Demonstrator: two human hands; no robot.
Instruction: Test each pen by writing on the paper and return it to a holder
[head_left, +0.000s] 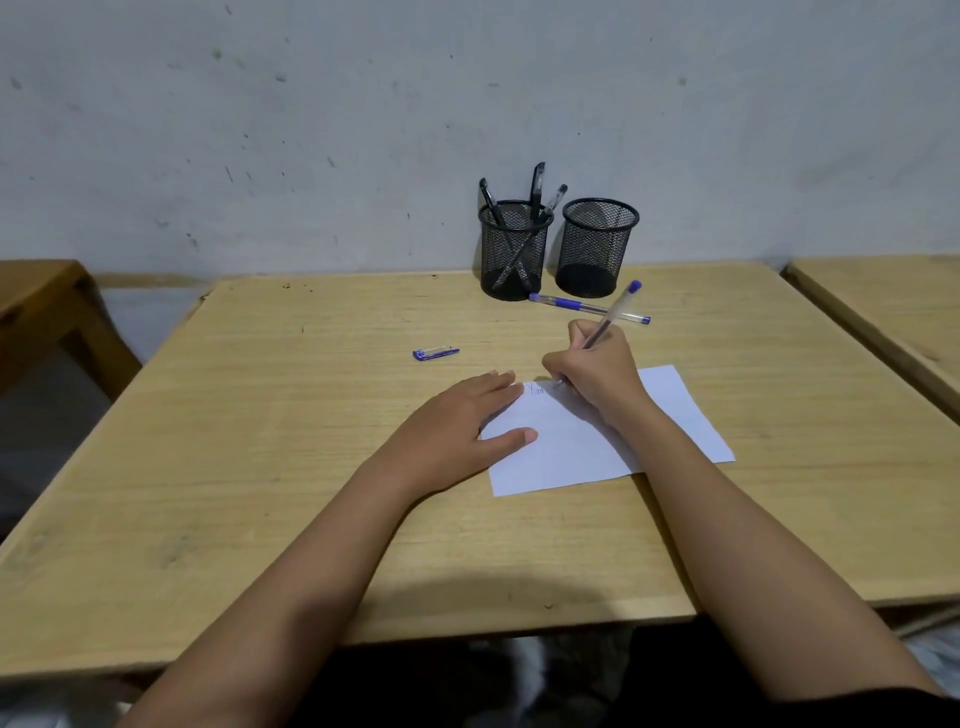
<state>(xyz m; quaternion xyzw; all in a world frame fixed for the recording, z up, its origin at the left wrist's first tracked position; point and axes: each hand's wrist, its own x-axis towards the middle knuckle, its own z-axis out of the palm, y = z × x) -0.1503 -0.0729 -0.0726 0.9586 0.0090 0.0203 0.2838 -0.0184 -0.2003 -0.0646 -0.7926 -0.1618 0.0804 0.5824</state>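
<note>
The right hand (597, 369) has its fingers clamped low on a clear blue pen (610, 317), tip on the far left corner of the paper (582, 447), mid-worktop. The left hand (457, 421) lies flat, fingers together, pinning the sheet. The pen looks light, stiff and smooth: best gripped near the tip.

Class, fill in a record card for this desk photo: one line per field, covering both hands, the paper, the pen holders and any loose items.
right hand: right hand grips a blue pen, tip on the paper
left hand: left hand lies flat, pressing the paper's left edge
paper: white sheet with a few marks near its top left corner
left holder: black mesh cup holding three black pens
right holder: black mesh cup, no pens visible inside
loose items: capped blue pen lying before the holders; blue pen cap on the desk
</note>
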